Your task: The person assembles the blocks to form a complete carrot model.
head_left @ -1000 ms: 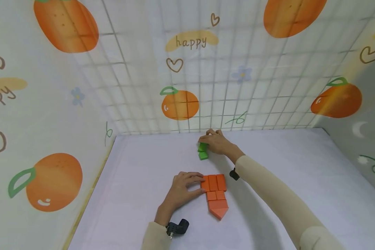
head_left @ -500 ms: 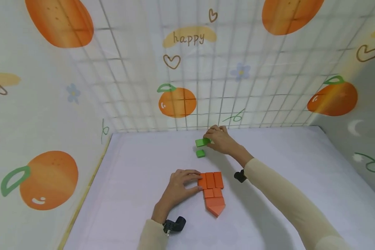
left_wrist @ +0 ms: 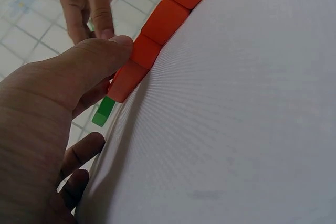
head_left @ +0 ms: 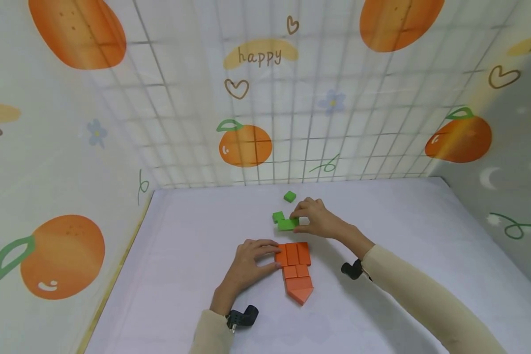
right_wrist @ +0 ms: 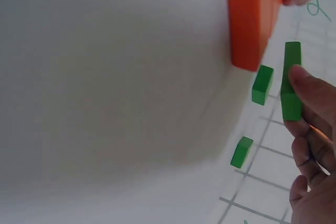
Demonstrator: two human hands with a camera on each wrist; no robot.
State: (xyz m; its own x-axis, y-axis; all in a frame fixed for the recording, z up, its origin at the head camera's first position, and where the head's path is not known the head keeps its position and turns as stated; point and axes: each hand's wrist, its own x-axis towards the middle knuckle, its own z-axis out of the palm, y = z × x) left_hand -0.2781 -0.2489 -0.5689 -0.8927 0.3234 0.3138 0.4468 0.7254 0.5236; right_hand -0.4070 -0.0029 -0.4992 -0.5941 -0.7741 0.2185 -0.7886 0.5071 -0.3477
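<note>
My right hand (head_left: 316, 219) pinches a green rectangular block (head_left: 286, 225) between thumb and fingers, held just above the table, as its shadow shows. Just behind it lies a small green block (head_left: 278, 216). Another small green block (head_left: 289, 196) sits farther back, close to the wall. My left hand (head_left: 250, 263) holds the left orange block (head_left: 280, 255) of a flat layout, thumb at its near end and fingertips at its far end. Three upright orange rectangles form the layout's far row. Two small orange blocks (head_left: 295, 271) follow, then a block and an orange triangle (head_left: 301, 295) pointing towards me.
A white cloth covers the table (head_left: 194, 236). Behind it stands a grid-patterned fabric wall (head_left: 318, 142) printed with oranges and hearts. Fabric walls also close in the left and right sides. Each wrist carries a small black camera (head_left: 248, 315).
My right hand has lifted the green rectangular block off the back of the table and carried it nearer, towards the orange layout. The other green blocks now show uncovered. My left hand stays put.
</note>
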